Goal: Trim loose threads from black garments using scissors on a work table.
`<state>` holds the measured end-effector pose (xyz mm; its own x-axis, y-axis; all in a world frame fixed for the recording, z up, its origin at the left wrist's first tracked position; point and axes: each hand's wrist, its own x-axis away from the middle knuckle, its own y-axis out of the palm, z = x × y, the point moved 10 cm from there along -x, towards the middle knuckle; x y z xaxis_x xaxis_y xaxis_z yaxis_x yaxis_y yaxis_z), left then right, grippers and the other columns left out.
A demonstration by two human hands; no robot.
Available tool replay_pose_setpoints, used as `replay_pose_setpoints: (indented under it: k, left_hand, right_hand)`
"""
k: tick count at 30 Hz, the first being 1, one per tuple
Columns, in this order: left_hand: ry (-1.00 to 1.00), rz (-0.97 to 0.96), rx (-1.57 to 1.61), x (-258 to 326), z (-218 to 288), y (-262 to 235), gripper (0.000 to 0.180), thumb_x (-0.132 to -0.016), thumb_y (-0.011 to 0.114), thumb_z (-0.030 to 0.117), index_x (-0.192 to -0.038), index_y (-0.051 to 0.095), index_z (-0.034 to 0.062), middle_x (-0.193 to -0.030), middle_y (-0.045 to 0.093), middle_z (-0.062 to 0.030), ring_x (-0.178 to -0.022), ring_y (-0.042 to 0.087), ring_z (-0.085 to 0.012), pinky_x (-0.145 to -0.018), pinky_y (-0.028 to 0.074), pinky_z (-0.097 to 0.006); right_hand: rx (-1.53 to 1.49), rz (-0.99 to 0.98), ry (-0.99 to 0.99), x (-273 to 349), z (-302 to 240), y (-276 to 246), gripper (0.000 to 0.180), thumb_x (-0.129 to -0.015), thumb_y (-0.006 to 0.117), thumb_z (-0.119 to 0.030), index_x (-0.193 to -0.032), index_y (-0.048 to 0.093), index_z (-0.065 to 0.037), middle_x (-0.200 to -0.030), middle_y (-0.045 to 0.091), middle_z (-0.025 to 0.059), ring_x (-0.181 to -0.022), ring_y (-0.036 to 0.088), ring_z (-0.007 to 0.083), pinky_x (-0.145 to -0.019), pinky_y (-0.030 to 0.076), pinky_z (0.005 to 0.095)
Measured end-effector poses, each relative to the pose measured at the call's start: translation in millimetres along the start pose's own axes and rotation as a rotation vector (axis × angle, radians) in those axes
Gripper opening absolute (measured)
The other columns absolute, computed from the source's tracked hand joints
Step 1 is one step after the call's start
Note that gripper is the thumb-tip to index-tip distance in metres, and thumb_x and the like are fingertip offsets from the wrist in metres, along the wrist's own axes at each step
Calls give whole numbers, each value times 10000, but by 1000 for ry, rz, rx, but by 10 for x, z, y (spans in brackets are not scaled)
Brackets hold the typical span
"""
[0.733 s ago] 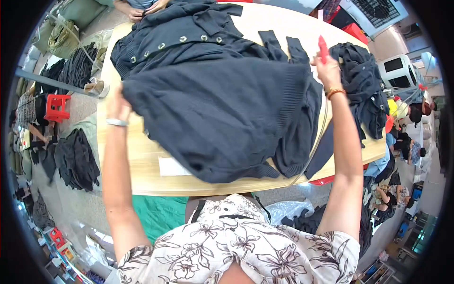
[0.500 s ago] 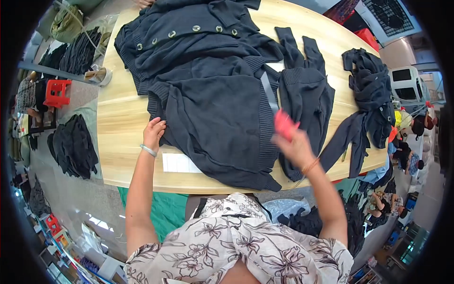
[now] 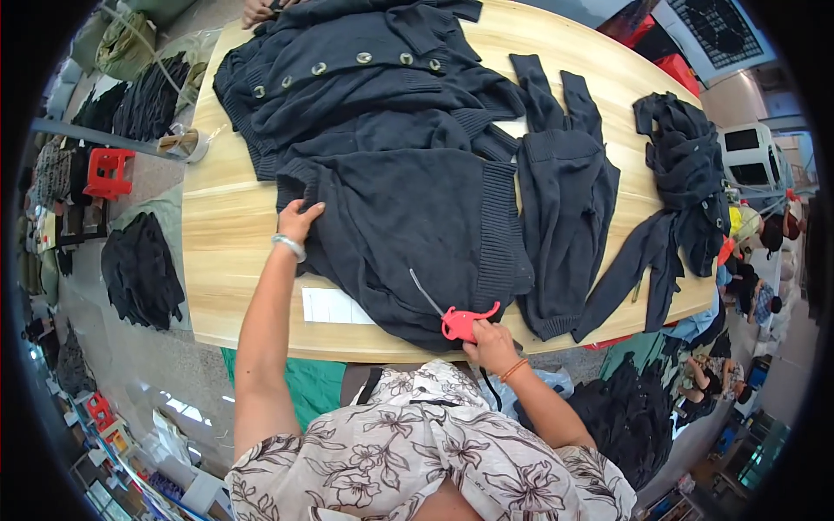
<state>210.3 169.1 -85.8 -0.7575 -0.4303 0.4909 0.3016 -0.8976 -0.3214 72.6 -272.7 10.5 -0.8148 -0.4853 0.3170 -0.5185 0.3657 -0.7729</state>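
A dark navy knitted sweater [image 3: 417, 234] lies spread on the wooden table [image 3: 226, 243] in front of me. My left hand [image 3: 300, 221] presses on its left edge, fingers flat on the knit. My right hand [image 3: 491, 343] is at the sweater's near hem and grips red-handled scissors [image 3: 460, 321], whose thin blade points up-left over the fabric. A buttoned dark cardigan [image 3: 365, 78] lies behind the sweater, partly under it.
A folded dark knit piece [image 3: 565, 208] lies right of the sweater, and a crumpled dark garment [image 3: 686, 182] sits near the right edge. A white paper slip [image 3: 334, 306] pokes out under the sweater. Another person's hand [image 3: 261, 10] shows at the far table edge. A red stool [image 3: 109, 174] stands on the left floor.
The sweater has gone from held up and spread to lying flat. My right hand with the red scissors came down from the far right to the near hem; my left hand moved onto the left edge.
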Motion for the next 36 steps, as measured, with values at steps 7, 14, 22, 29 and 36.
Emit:
replay_pose_setpoints:
  k: [7, 14, 22, 29, 36]
  left_hand:
    - [-59, -206, 503, 872, 396, -377, 312, -967, 554, 233, -1214, 554, 42, -1121, 656, -81, -986, 654, -182, -834, 547, -346]
    - [-177, -262, 871, 1417, 567, -234, 385, -996, 499, 262, -1238, 527, -37, -1167, 640, -162, -1021, 653, -247, -875, 545, -366]
    - [-9, 14, 796, 1380, 351, -157, 315, -945, 571, 77, -1241, 468, 45, -973, 656, -142, -763, 678, -203, -664, 584, -296]
    - [882, 127, -787, 1597, 1034, 185, 776, -718, 573, -113, -1439, 398, 111, -1225, 505, -200, -1057, 524, -348, -919, 447, -394]
    - [1030, 64, -1109, 1160, 1119, 429, 427, -669, 621, -47, -1062, 643, 121, -1379, 449, -142, -1308, 387, -344, -1089, 263, -489]
  right_hand:
    - [-481, 12, 118, -461, 405, -1343, 199, -739, 579, -62, -921, 657, -43, -720, 616, 93, -681, 597, 143, -659, 491, 314]
    - [-116, 762, 295, -854, 801, -2682, 169, -847, 704, -168, -874, 650, -10, -712, 663, 73, -654, 622, 140, -627, 492, 321]
    - [81, 179, -78, -1067, -835, -718, 562, -702, 784, -442, -988, 540, -24, -912, 611, 166, -776, 650, 343, -669, 522, 418]
    - [67, 192, -9, -1137, -654, -266, 341, -772, 703, -169, -1019, 520, -21, -944, 588, 205, -778, 654, 347, -692, 485, 440]
    - [284, 306, 98, -745, -115, -422, 198, -779, 585, -76, -966, 534, -34, -858, 622, 178, -675, 647, 311, -653, 472, 436]
